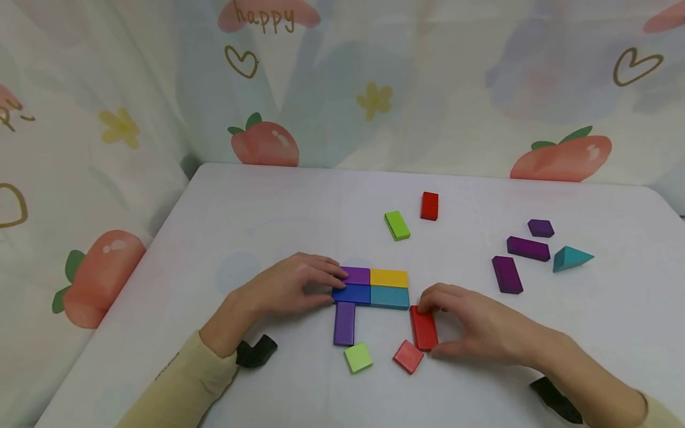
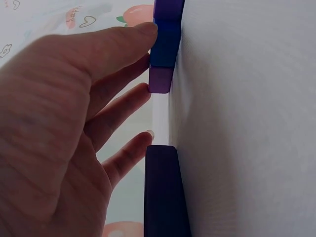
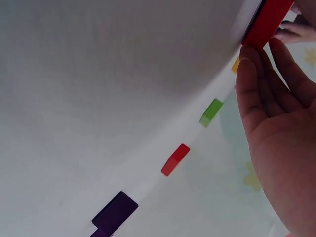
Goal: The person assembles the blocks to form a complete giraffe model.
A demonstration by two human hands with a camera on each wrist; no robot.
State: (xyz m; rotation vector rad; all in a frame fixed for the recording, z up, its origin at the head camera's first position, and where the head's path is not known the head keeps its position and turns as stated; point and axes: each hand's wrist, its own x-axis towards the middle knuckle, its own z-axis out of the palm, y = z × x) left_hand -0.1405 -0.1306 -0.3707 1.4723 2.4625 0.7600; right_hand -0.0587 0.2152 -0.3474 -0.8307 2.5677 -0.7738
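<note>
In the head view my left hand [image 1: 291,284] rests at the left end of a block group, fingertips on a purple block [image 1: 357,275] and a blue block [image 1: 353,293]. Its thumb tip meets the blue block's [image 2: 166,45] side in the left wrist view. Yellow [image 1: 389,278] and teal [image 1: 389,297] blocks complete the group's right half. Below it, an upright-lying purple block [image 1: 345,324] extends toward the person. My right hand [image 1: 481,327] pinches a red block [image 1: 424,329] by its two ends, thumb near, fingers far, just below the teal block's right corner.
Near the person lie a light green square block [image 1: 358,358] and a light red one [image 1: 408,356]. Farther back are a green block [image 1: 397,225] and a red block [image 1: 430,205]. Several dark purple blocks [image 1: 528,248] and a teal triangular block [image 1: 571,259] lie at right.
</note>
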